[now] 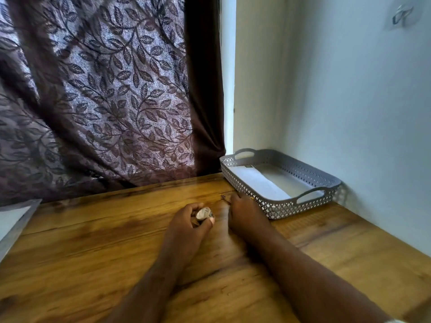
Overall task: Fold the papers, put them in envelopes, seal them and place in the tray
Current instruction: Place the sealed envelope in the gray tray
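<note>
Left hand [191, 220]: fingers curled round a small round whitish object [203, 214], which is blurred.
Right hand [245, 212]: knuckles up on the table, fingertips tucked under; whether it holds anything cannot be told.
Wooden table [93, 252], set in a corner of white wall [349, 101].
Grey perforated tray [275, 209]: at 2 o'clock of the hands, just beside the right hand, with white paper [258, 183] lying flat inside.
Leaf-patterned curtain [105, 89]: at 11 o'clock.

Wooden worktop [93, 252], grain and dark streaks visible. Leaf-patterned curtain [105, 89] hangs behind it, reaching the rear edge. White wall [349, 101] at right carries a metal hook [402, 14]. Grey-edged flat object [14, 224] at far left, cropped
</note>
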`<state>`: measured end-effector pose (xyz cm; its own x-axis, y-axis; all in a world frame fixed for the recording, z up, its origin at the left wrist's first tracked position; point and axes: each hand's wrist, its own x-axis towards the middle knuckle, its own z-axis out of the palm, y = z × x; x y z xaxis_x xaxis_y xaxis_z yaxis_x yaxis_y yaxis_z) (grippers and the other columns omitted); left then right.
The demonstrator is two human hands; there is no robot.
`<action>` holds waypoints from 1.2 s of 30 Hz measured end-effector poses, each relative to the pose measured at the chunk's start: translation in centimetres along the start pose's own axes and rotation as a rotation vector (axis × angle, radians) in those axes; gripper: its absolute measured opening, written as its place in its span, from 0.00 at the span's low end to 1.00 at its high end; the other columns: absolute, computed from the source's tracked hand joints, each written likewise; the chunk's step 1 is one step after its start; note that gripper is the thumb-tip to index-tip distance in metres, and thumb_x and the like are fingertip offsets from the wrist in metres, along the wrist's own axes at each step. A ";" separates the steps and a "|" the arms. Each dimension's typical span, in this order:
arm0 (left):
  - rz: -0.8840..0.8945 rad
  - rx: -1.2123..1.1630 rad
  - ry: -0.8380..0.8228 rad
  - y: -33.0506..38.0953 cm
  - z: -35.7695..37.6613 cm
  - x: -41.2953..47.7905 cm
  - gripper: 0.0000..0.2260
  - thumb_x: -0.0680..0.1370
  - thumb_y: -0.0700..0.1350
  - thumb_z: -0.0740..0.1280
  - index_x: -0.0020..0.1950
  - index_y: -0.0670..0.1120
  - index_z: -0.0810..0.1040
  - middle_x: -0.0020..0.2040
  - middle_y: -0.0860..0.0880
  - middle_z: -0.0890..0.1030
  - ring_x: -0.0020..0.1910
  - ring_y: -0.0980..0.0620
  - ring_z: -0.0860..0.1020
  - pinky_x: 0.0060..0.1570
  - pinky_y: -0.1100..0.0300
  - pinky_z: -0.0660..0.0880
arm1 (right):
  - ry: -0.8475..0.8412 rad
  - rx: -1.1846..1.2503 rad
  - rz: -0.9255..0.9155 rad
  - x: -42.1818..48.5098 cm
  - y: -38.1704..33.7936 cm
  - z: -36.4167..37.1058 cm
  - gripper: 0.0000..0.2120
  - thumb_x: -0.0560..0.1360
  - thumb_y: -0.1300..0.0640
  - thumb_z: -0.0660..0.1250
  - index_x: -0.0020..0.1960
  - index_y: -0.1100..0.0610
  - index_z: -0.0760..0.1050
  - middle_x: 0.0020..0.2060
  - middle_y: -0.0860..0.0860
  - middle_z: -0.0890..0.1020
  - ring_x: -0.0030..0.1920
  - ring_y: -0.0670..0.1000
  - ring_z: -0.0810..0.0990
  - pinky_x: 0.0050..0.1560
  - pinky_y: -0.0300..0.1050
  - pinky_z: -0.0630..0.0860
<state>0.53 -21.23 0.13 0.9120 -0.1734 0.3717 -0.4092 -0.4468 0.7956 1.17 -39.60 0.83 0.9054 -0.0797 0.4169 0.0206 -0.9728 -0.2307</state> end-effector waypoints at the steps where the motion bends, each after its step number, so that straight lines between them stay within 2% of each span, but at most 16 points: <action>1: -0.017 -0.019 0.000 -0.1 -0.2 -0.2 0.18 0.75 0.52 0.74 0.64 0.56 0.77 0.55 0.60 0.79 0.48 0.58 0.79 0.50 0.61 0.78 | -0.001 -0.003 0.018 0.0 0.0 0.0 0.11 0.76 0.62 0.62 0.56 0.63 0.76 0.58 0.62 0.78 0.52 0.62 0.81 0.49 0.51 0.78; 3: -0.034 -0.045 -0.005 -0.2 -0.4 -0.2 0.17 0.74 0.53 0.75 0.61 0.58 0.77 0.53 0.61 0.80 0.45 0.59 0.79 0.47 0.60 0.78 | 0.001 -0.030 0.029 0.0 -0.1 -0.1 0.09 0.76 0.63 0.62 0.52 0.64 0.78 0.55 0.62 0.79 0.50 0.62 0.82 0.47 0.52 0.79; 7: -0.033 -0.095 -0.032 -0.3 -0.5 -0.1 0.14 0.73 0.51 0.77 0.55 0.59 0.78 0.50 0.60 0.81 0.41 0.61 0.79 0.41 0.63 0.76 | 0.033 -0.100 0.007 -0.7 -0.5 -0.4 0.08 0.75 0.65 0.63 0.52 0.62 0.77 0.53 0.61 0.80 0.48 0.62 0.83 0.44 0.52 0.79; 10: -0.041 -0.164 -0.033 0.1 -0.5 0.0 0.12 0.75 0.49 0.76 0.54 0.57 0.77 0.48 0.57 0.82 0.35 0.59 0.81 0.34 0.65 0.77 | 0.068 -0.157 -0.050 -2.3 -0.6 -1.1 0.08 0.74 0.62 0.63 0.53 0.59 0.76 0.51 0.59 0.81 0.45 0.61 0.83 0.39 0.51 0.78; 12: -0.040 -0.208 -0.030 0.5 -0.4 -0.1 0.10 0.76 0.47 0.75 0.54 0.55 0.77 0.47 0.54 0.83 0.31 0.58 0.81 0.30 0.68 0.75 | 0.063 -0.205 -0.095 -4.0 -0.6 -2.1 0.08 0.72 0.58 0.68 0.50 0.57 0.75 0.46 0.57 0.82 0.41 0.61 0.83 0.36 0.50 0.78; 15: -0.031 -0.221 -0.052 0.9 -0.3 -0.2 0.10 0.76 0.46 0.74 0.53 0.55 0.76 0.48 0.51 0.84 0.31 0.57 0.81 0.31 0.66 0.77 | 0.057 -0.276 -0.138 -6.6 0.2 -3.5 0.18 0.64 0.52 0.78 0.47 0.54 0.73 0.39 0.53 0.83 0.34 0.59 0.82 0.34 0.47 0.75; 17: -0.019 -0.202 -0.081 1.1 -0.3 -0.3 0.10 0.76 0.45 0.75 0.54 0.55 0.77 0.50 0.50 0.84 0.34 0.52 0.83 0.34 0.59 0.81 | 0.086 -0.261 -0.143 -7.9 0.9 -4.3 0.13 0.70 0.53 0.73 0.49 0.54 0.73 0.42 0.54 0.82 0.37 0.60 0.81 0.34 0.48 0.73; 19: -0.008 -0.154 -0.108 1.3 -0.3 -0.5 0.11 0.76 0.46 0.75 0.56 0.53 0.77 0.50 0.50 0.84 0.38 0.46 0.84 0.41 0.50 0.83 | 0.108 -0.262 -0.138 -9.1 2.2 -5.0 0.09 0.73 0.56 0.67 0.53 0.54 0.74 0.47 0.54 0.82 0.41 0.62 0.81 0.37 0.51 0.75; 20: 0.006 -0.126 -0.112 1.4 -0.4 -0.5 0.12 0.75 0.47 0.75 0.56 0.53 0.78 0.50 0.51 0.84 0.39 0.47 0.84 0.42 0.51 0.82 | 0.106 -0.281 -0.145 -9.5 2.9 -5.4 0.10 0.73 0.57 0.66 0.54 0.54 0.74 0.48 0.54 0.81 0.42 0.62 0.81 0.39 0.52 0.76; 22: 0.060 -0.043 -0.109 1.6 -0.6 -0.8 0.12 0.74 0.49 0.76 0.55 0.54 0.78 0.49 0.56 0.83 0.42 0.58 0.81 0.42 0.63 0.77 | 0.084 -0.298 -0.163 -10.4 4.4 -6.3 0.10 0.75 0.56 0.66 0.56 0.54 0.74 0.50 0.53 0.81 0.45 0.60 0.81 0.46 0.53 0.76; 24: 0.116 0.014 -0.105 1.8 -0.8 -0.9 0.14 0.73 0.49 0.77 0.57 0.53 0.79 0.50 0.56 0.82 0.46 0.60 0.78 0.43 0.67 0.73 | 0.076 -0.286 -0.178 -10.5 6.6 -7.2 0.09 0.78 0.52 0.66 0.57 0.53 0.75 0.52 0.52 0.82 0.49 0.57 0.82 0.54 0.52 0.74; 26: 0.158 0.038 -0.113 2.2 -0.7 -1.1 0.15 0.73 0.47 0.78 0.58 0.50 0.80 0.52 0.52 0.81 0.50 0.54 0.78 0.50 0.58 0.75 | 0.083 -0.307 -0.163 -10.2 9.1 -8.1 0.10 0.79 0.50 0.65 0.58 0.51 0.76 0.56 0.51 0.83 0.54 0.54 0.82 0.64 0.53 0.70; 28: 0.196 0.064 -0.127 2.7 -0.5 -1.5 0.16 0.72 0.44 0.78 0.58 0.49 0.81 0.53 0.50 0.81 0.52 0.51 0.78 0.53 0.53 0.75 | 0.083 -0.365 -0.130 -9.7 11.6 -8.7 0.12 0.79 0.50 0.67 0.60 0.51 0.77 0.61 0.50 0.80 0.58 0.54 0.81 0.68 0.55 0.67; 30: 0.227 0.074 -0.153 3.1 -0.2 -1.8 0.17 0.72 0.44 0.79 0.59 0.49 0.80 0.54 0.52 0.80 0.53 0.52 0.77 0.52 0.55 0.74 | 0.078 -0.379 -0.083 -9.3 13.4 -9.1 0.11 0.77 0.53 0.69 0.59 0.51 0.79 0.60 0.50 0.79 0.58 0.55 0.80 0.68 0.58 0.66; 34: 0.332 0.116 -0.229 3.4 0.8 -2.5 0.19 0.71 0.46 0.79 0.60 0.55 0.79 0.56 0.61 0.76 0.54 0.67 0.72 0.50 0.73 0.68 | 0.121 -0.296 -0.025 -8.6 15.4 -9.4 0.10 0.76 0.57 0.69 0.56 0.49 0.82 0.52 0.48 0.80 0.52 0.55 0.80 0.62 0.56 0.70; 36: 0.391 0.143 -0.263 3.5 1.2 -2.5 0.20 0.71 0.45 0.79 0.60 0.56 0.78 0.55 0.65 0.74 0.56 0.71 0.71 0.49 0.77 0.66 | 0.123 -0.257 -0.040 -8.3 15.7 -9.4 0.10 0.75 0.58 0.71 0.55 0.48 0.83 0.49 0.47 0.81 0.50 0.54 0.81 0.60 0.56 0.71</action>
<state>-3.16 -23.38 1.42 0.6746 -0.5595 0.4816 -0.7312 -0.4166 0.5403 -9.99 -56.27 2.02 0.8476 -0.0503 0.5282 -0.0666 -0.9977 0.0119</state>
